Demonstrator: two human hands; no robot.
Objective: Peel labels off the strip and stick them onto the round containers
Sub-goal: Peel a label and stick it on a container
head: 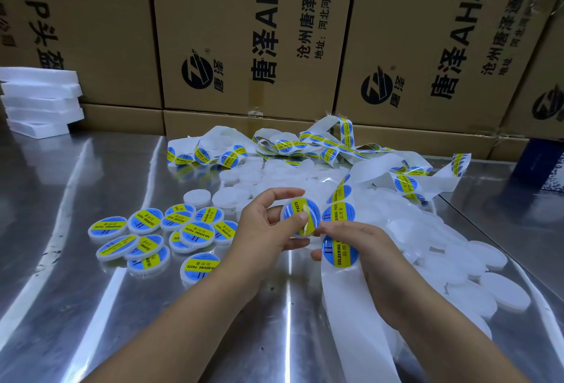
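Steel table (91,169), boxes (244,31) behind | I count roughly twelve labelled containers (197,233) | left hand (265,230) grips one container (294,210), thumb on label | right hand (372,251) pinches strip (338,248)

Label (338,248) on strip (345,306): "SOLDERING PASTE" blk on yellow band; "II" + 助焊膏 on blue.
Held container (300,218): only "PASTE" legible, rest hidden.
Labelled containers (198,234): same print.
Mid carton (250,31): logo w/ 唐泽 ®, "唐泽AH4.", 沧州唐泽通信, 地址: 河北河间经济.
Right carton (442,47): same logo, "唐泽AH4.0".
Left carton (76,16): partial "P-0-", rest illegible.
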